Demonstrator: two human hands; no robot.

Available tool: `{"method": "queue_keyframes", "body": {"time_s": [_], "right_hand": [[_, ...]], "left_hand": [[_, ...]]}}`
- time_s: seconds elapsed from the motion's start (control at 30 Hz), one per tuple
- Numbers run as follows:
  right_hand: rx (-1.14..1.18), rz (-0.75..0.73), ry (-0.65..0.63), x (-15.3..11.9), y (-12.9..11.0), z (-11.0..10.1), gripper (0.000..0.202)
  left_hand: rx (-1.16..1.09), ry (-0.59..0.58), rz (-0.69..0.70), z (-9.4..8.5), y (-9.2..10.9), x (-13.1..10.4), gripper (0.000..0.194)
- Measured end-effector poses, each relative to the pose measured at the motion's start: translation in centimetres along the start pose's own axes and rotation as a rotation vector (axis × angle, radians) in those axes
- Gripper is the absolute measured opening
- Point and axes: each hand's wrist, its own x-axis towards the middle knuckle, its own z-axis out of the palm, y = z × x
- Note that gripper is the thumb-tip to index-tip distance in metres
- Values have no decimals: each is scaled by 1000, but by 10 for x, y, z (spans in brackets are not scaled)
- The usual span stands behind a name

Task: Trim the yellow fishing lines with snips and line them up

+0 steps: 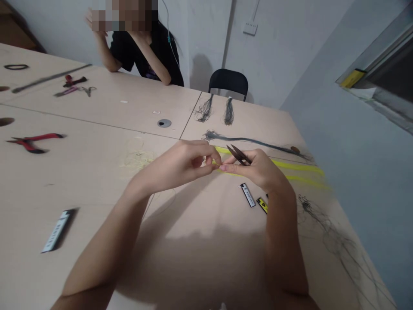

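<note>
My left hand (196,159) is closed in a pinch, its fingertips meeting those of my right hand (258,168) over a thin yellow thread (220,164). A pair of dark thread snips (238,155) rests in my right hand, blades pointing up and left. My right thumb and forefinger also pinch at the thread. Bright yellow strands (298,167) lie on the table behind and to the right of my hands. Left of my left wrist is a loose tangle of pale yellow thread (138,158). What exactly the fingertips cover is too small to make out.
A long dark thread bundle (251,141) and two shorter ones (229,113) lie beyond my hands. Loose dark threads (329,228) spread at right. Red-handled pliers (34,141) and a labelled bar (57,230) lie left. A person (145,56) sits across, near a black chair (228,81).
</note>
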Motion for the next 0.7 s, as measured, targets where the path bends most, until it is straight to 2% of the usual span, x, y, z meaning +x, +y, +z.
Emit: {"method": "queue_keyframes", "body": {"time_s": [0.17,0.33,0.7], "right_hand": [[17,12,-32,1,-1,0,22],[25,-24,12,4,1,1,21],[15,-53,-10,4,-1,2,18]], "left_hand": [[3,-15,-58,1,0,1,10],[-5,-29,-128,2,0,2,10],[-59,-61,-157,4,1,3,10]]}}
